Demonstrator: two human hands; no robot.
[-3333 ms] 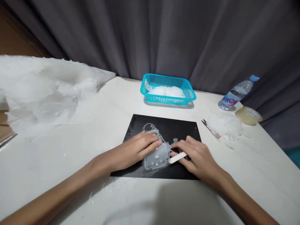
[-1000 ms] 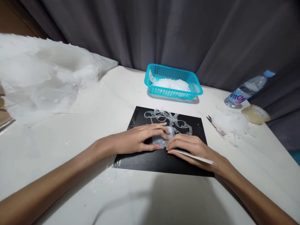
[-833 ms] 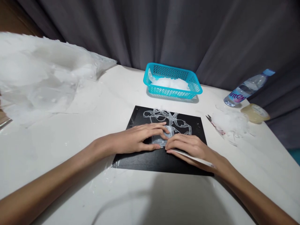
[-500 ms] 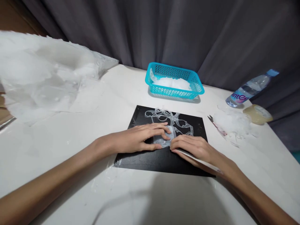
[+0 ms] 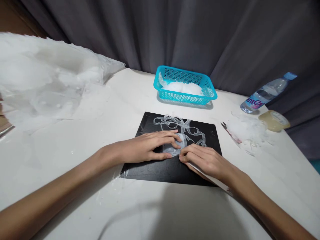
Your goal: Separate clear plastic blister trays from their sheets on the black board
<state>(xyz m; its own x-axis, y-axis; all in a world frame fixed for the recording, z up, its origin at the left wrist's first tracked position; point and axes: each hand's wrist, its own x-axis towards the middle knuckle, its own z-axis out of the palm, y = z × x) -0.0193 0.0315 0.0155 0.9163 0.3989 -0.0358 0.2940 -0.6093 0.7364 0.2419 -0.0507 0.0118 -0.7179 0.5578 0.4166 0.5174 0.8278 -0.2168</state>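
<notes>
My left hand (image 5: 155,145) lies with its fingers spread over a translucent plastic piece (image 5: 183,141), pressing it on a black mat (image 5: 152,171). From that piece, a curly translucent lattice of thin strips (image 5: 185,126) spreads toward the mat's far side. My right hand (image 5: 203,159) is closed at the piece's near right corner, thumb and fingertips pinched together. A slender, pale, flat-sided tool (image 5: 218,182) runs back under its palm toward the wrist. The tool's tip is hidden by the fingers, so its kind cannot be told.
A turquoise basket (image 5: 186,98) holding white, fluffy-looking pieces stands behind the mat. Right of it are small scissors (image 5: 231,134), a heap of clear scraps (image 5: 246,130), a yellowish round container (image 5: 273,120) and a water bottle (image 5: 266,95). A large clear bag (image 5: 50,80) fills the back left.
My right hand has shifted slightly left and its fingers are more tightly curled. The tool in it has swung a little lower. My left hand stays in place on the plastic piece.
</notes>
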